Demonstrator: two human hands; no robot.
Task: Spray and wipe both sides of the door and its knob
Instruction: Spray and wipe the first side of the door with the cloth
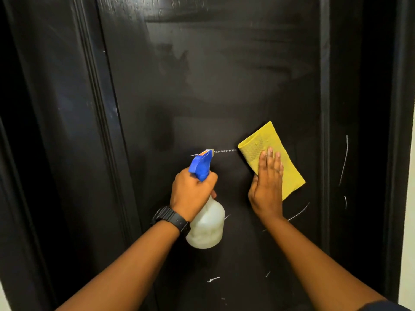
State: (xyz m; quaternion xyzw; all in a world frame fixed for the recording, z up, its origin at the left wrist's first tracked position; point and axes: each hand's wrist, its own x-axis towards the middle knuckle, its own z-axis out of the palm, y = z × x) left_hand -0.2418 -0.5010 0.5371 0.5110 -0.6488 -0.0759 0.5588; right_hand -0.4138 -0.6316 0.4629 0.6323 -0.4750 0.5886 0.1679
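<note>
A black door (213, 86) fills the view, with dull wet smears across its upper half and thin white scratch marks lower down. My left hand (190, 194) grips a white spray bottle (207, 227) with a blue trigger head, its nozzle pointing right, and a thin line of spray runs from the nozzle toward the cloth. My right hand (267, 187) lies flat with fingers spread, pressing a folded yellow cloth (274, 149) against the door to the right of the bottle. No knob is in view.
The black door frame (67, 131) with its moulded edge runs down the left side. A narrow strip of pale wall (409, 221) shows at the far right. A black watch (173, 218) sits on my left wrist.
</note>
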